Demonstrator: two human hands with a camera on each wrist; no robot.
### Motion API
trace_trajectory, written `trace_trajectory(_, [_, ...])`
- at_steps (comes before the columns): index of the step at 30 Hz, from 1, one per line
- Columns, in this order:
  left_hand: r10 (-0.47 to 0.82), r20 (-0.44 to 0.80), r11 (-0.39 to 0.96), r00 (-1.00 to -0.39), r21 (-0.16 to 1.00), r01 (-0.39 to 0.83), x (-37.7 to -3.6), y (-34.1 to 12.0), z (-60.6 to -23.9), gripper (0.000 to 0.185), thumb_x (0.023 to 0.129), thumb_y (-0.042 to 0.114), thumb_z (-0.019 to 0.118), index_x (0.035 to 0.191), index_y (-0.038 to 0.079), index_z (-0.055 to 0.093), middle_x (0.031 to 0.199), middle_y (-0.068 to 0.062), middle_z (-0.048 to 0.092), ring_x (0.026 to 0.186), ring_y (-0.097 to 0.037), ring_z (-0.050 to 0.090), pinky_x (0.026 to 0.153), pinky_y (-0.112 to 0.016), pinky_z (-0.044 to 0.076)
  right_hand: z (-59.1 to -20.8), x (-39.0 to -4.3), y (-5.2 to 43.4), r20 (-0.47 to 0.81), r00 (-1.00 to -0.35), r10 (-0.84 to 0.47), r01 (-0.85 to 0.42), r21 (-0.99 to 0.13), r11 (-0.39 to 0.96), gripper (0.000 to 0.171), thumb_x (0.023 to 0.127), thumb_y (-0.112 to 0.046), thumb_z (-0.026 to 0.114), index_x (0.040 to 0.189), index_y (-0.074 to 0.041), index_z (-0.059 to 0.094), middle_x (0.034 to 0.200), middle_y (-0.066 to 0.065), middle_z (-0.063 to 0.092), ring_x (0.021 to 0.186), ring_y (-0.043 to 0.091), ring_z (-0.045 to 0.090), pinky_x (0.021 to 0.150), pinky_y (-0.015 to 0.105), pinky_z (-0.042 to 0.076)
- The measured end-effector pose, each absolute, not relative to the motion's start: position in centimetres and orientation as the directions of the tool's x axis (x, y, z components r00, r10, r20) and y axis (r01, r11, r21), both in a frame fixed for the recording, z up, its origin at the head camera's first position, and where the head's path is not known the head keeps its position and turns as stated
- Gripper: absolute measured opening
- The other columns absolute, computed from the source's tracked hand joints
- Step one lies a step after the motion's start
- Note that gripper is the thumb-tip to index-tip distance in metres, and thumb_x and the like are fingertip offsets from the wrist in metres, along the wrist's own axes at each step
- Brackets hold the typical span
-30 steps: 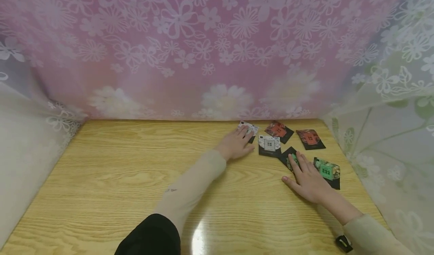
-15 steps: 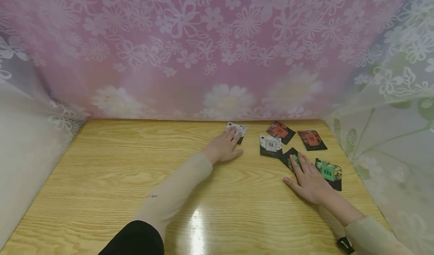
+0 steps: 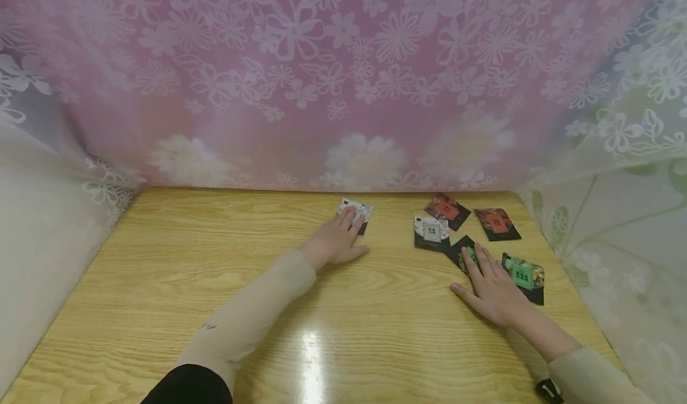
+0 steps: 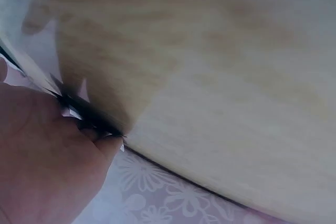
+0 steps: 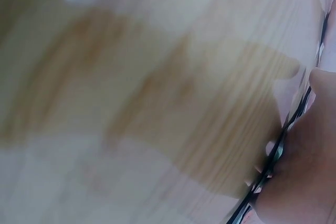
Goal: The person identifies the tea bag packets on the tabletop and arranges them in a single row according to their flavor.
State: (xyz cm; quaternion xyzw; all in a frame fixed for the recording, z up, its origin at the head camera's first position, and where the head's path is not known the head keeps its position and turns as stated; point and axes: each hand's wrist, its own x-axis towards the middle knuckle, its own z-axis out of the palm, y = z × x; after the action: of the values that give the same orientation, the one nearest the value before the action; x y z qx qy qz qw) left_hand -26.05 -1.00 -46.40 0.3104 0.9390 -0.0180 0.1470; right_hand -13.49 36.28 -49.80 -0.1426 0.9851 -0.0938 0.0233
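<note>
Head view showed the left hand (image 3: 335, 243) lying flat, fingers straight, pressing a white packet (image 3: 356, 210) onto the wooden table (image 3: 214, 273). The right hand (image 3: 491, 287) likewise lay flat on a green packet (image 3: 464, 252), just beside four more packets.

Probably a home: wooden table (image 3: 161, 284) screened by floral curtains (image 3: 343, 76).

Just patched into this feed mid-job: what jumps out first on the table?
A cluster of small picture cards lies at the far right of the wooden table, with red cards at the back. The left hand presses flat on a white card set apart to the left; the right hand rests flat on a green card beside another green card.
</note>
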Motion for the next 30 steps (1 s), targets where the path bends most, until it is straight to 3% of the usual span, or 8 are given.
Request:
trace_trajectory(10, [0.574, -0.259, 0.817, -0.777, 0.120, 0.564, -25.1, -5.3, -46.8, 0.085, 0.111, 0.065, 0.032, 0.172, 0.012, 0.005, 0.179, -0.018, -0.002, 0.168, -0.032, -0.001, 0.138, -0.045, 0.013, -48.8, -13.1, 35.5, -0.040, -0.963, -0.267, -0.251, -0.232, 0.940, 0.091, 0.107, -0.053, 0.056, 0.170, 0.000, 0.016, 0.171, 0.039, 0.012, 0.157, 0.059, 0.016, 0.121, 0.080, 0.020])
trace_trajectory(18, [0.571, -0.233, 0.821, -0.787, 0.147, 0.552, -24.4, -9.8, -47.0, 0.086, 0.111, 0.062, 0.037, 0.172, 0.009, 0.007, 0.179, -0.021, -0.001, 0.168, -0.035, 0.003, 0.137, -0.049, 0.015, -48.3, -13.0, 35.1, -0.082, -0.962, -0.259, -0.237, -0.218, 0.947, 0.094, 0.107, -0.056, 0.055, 0.170, 0.001, 0.013, 0.172, 0.039, 0.010, 0.158, 0.059, 0.015, 0.123, 0.079, 0.019])
trace_trajectory(30, [0.491, -0.166, 0.869, -0.855, 0.169, 0.466, -23.4, -16.8, -47.4, 0.085, 0.111, 0.055, 0.045, 0.171, 0.003, 0.012, 0.177, -0.026, 0.005, 0.166, -0.042, 0.009, 0.135, -0.056, 0.018, -48.3, -13.2, 35.2, -0.094, -0.960, -0.263, -0.239, -0.208, 0.948, 0.094, 0.108, -0.056, 0.053, 0.170, 0.000, 0.011, 0.172, 0.039, 0.008, 0.158, 0.060, 0.014, 0.122, 0.079, 0.019])
